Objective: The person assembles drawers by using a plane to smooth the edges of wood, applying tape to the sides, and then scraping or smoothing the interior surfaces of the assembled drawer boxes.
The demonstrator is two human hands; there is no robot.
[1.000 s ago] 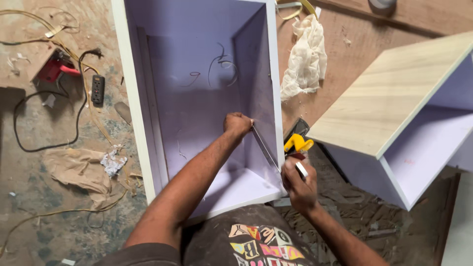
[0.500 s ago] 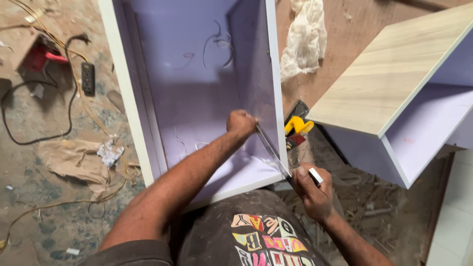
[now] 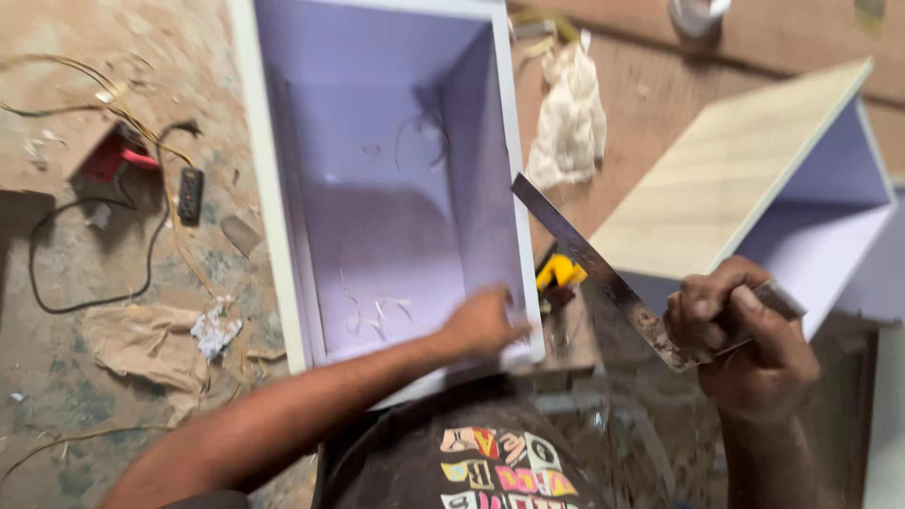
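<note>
An open lilac-lined cabinet box (image 3: 377, 236) with white edges lies in front of me. My left hand (image 3: 485, 323) rests inside it against the right wall near the front corner, fingers together, holding nothing I can see. My right hand (image 3: 745, 339) is lifted to the right of the box and grips the stock of a metal try square (image 3: 589, 264), whose blade points up and left over the box's right edge. Thin curled shavings (image 3: 377, 311) lie on the box floor.
A second box (image 3: 745, 170) with a wood-grain top stands at the right. A yellow tool (image 3: 558, 273) lies between the boxes, a white rag (image 3: 570, 123) behind it. At left, on the dusty floor, lie cables, a red tool (image 3: 113, 160) and crumpled paper (image 3: 151, 344).
My right hand has lifted the try square out of the box and away to the right. My left hand slid down toward the box's front right corner. The view has moved closer.
</note>
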